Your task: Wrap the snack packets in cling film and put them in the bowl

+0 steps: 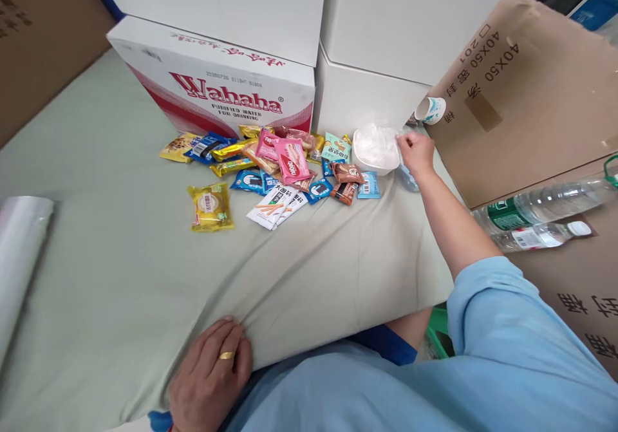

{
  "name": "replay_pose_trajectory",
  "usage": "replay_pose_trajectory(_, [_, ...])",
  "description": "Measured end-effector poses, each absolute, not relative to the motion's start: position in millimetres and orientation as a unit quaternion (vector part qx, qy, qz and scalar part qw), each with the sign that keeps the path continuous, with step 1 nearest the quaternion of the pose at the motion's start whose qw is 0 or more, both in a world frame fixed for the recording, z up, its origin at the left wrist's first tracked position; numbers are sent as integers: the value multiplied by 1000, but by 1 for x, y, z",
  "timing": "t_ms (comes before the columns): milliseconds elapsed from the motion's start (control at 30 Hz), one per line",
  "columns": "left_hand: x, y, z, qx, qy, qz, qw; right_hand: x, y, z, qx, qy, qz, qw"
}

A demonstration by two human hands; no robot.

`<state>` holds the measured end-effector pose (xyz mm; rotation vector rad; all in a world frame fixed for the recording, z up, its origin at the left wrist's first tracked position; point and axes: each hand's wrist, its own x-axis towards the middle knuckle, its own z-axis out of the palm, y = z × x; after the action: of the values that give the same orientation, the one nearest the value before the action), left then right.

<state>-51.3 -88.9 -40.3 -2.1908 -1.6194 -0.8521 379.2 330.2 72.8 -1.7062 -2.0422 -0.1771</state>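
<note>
My left hand (211, 371), with a gold ring, rests on the near edge of the pale green cloth (309, 277), holding nothing. At the right end of the table, my right hand (416, 152) has its fingers pinched together beside the rim of a white bowl (375, 166). What is between those fingertips is too small to make out. Crumpled clear plastic (379, 141) fills the bowl. Some clear bluish plastic (408, 179) lies just under my right wrist. Left of the bowl is a pile of wrapped snacks, among them a pink wafer packet (292, 160) and a small blue packet (369, 185).
A yellow-wrapped cake (210, 206) lies apart from the pile. Behind stand a Wahaha water carton (226, 91) and white boxes (376, 97). A paper cup (430, 110) lies tipped at the back right. Plastic bottles (545, 235) and cardboard flank the right; a plastic roll (22, 258) lies left.
</note>
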Motion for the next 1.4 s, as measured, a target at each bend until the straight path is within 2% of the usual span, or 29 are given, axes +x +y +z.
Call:
replay_pose_trajectory(200, [-50,-91,-40,-757,-566,-300,128,324,345,72,-647,-755,9,109])
replay_pose_trajectory(267, [-51,-93,-41,-754,-566,-312,117,317,342,80,-662,-730,1,173])
replay_pose_trajectory(367, [-51,-97,-41,-726,-576,-372,57,306,310,94,-630,-695,21,346])
replay_pose_trajectory(467, [-43,-96,-35,-623,-628,-453,-107,284,236,93,-565,-679,175,436])
replay_pose_trajectory(600, [-10,-72,-13,-383,-595,-514,-485,233,110,62,-515,-674,366,383])
replay_pose_trajectory(700, [13,-45,0,-239,-501,-529,-641,202,43,40,-506,-631,474,347])
replay_pose_trajectory(867, [13,-21,-3,-174,-513,-538,-646,197,19,27,-507,-391,650,411])
replay_pose_trajectory(1000, [9,-27,-1,-224,-551,-542,-594,216,26,30,-489,-265,713,427])
replay_pose_trajectory(1133, [27,-38,16,-322,-557,-556,-525,211,19,34,-493,-295,692,436])
replay_pose_trajectory(1200, [36,-39,21,-341,-547,-554,-526,203,12,36,-498,-359,665,427])
replay_pose_trajectory(1300, [40,-35,19,-302,-533,-562,-556,195,4,38,-493,-436,640,397])
replay_pose_trajectory(1400, [30,-31,11,-225,-540,-598,-549,201,4,40,-495,-421,638,413])
